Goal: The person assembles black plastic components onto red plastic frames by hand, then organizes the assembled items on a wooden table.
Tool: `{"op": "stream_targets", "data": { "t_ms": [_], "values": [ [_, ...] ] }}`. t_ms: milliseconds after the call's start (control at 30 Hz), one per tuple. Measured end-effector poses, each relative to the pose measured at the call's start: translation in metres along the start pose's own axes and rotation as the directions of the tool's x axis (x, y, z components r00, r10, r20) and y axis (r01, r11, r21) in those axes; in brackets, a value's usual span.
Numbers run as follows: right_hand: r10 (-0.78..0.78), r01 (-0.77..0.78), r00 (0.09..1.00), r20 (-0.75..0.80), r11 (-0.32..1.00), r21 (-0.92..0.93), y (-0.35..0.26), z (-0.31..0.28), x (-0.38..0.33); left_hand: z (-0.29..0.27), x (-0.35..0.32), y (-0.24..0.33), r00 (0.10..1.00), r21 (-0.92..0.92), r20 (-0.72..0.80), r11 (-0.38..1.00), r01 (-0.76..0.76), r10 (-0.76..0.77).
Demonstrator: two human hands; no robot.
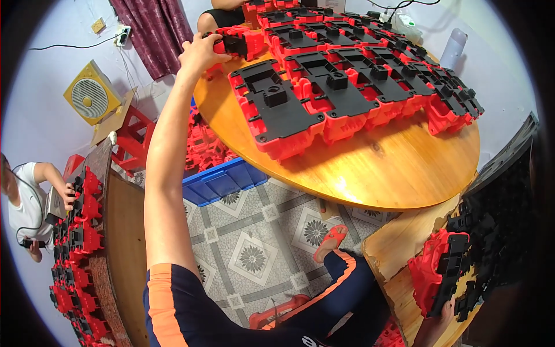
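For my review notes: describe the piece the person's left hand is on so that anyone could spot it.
Start at the round wooden table, covered with rows of red housings topped by black plates. At its far left edge, the left hand rests on a red and black housing. It sits alone at the end of the row, beside the large front assembly, the only one being touched.

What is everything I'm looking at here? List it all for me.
red-and-black assemblies: many, in rows on the table
round table: one, wooden, centre right
blue crate: one, under the table's edge, holding red parts
fan: one, yellow, far left
red stool: one, beside the fan
other person: one, left edge
left hand: on an assembly at the table's far edge
right hand: holds a red-and-black piece, lower right
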State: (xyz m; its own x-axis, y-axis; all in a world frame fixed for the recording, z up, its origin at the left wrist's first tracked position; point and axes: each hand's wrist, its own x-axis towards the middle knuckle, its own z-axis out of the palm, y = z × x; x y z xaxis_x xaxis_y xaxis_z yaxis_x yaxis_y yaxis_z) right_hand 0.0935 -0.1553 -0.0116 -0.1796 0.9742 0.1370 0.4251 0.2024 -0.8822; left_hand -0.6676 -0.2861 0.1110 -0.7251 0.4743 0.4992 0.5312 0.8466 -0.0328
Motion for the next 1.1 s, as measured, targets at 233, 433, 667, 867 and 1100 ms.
{"op": "stream_targets", "data": {
  "t_ms": [233, 433, 667, 867, 1100],
  "values": [
    [0.085, -0.160, 0.978, 0.192, 0.893, 0.421, 0.001, 0.002, 0.009, -0.014, -0.004, 0.045, 0.880, 0.363, -0.311, 0.901, -0.240, 0.360],
    [0.045, -0.047, 0.999, 0.013, 0.981, 0.188, -0.010, 0.005, -0.001, -0.005, 0.021, 0.087, 0.944, 0.463, -0.041, 0.843, -0.273, 0.328],
    [-0.150, 0.151, 0.988, 0.025, 0.988, -0.038, 0.005, -0.004, -0.002, 0.000, 0.037, 0.092, 0.939, 0.462, 0.114, 0.819, -0.339, 0.324],
    [0.057, -0.072, 0.995, 0.085, 0.980, 0.185, -0.005, 0.003, 0.004, 0.005, 0.048, 0.083, 0.924, 0.328, 0.032, 0.869, -0.371, 0.382],
    [0.046, -0.075, 0.992, 0.121, 0.966, 0.248, -0.001, 0.005, 0.003, 0.004, 0.066, 0.072, 0.908, 0.230, 0.110, 0.878, -0.420, 0.405]
  ]
}}
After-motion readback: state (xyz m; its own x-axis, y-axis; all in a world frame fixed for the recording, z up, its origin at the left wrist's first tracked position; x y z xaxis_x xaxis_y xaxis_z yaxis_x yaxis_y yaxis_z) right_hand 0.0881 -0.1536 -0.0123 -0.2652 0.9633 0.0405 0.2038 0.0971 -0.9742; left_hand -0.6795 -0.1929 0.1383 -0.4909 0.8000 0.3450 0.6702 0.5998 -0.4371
